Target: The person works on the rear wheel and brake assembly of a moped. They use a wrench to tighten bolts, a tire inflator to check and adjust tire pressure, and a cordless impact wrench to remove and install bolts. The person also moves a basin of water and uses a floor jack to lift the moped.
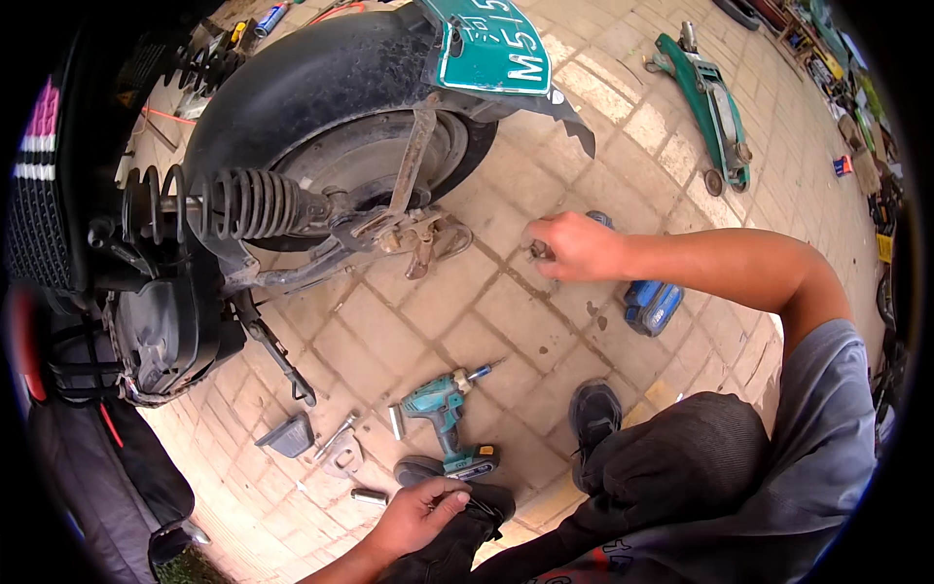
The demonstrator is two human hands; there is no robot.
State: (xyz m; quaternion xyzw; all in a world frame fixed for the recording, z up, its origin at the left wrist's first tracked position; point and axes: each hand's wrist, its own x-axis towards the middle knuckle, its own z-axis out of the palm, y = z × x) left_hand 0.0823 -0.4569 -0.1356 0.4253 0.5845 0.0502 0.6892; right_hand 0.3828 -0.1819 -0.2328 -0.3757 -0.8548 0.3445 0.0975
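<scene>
My right hand (576, 246) is stretched out over the paving with its fingers closed on a small dark metal piece (539, 251), perhaps a nut or bolt. Behind and below that hand lies a blue power tool (653, 306), partly covered by my forearm. My left hand (420, 514) is low in front of me by my shoe, fingers curled against the thumb; whatever they hold is hidden. Near it are a teal cordless drill (435, 407) with a bit fitted, a metal socket (369, 496), a flat metal plate (342, 456) and a ratchet-like tool (338, 433).
A scooter's rear wheel (321, 107) stands at upper left, with a coil-spring shock absorber (255, 202), a rusty axle bracket (420, 238) and a green licence plate (494, 49). A green floor jack (708, 112) sits at upper right. A dark plastic cover (286, 435) lies left of the drill.
</scene>
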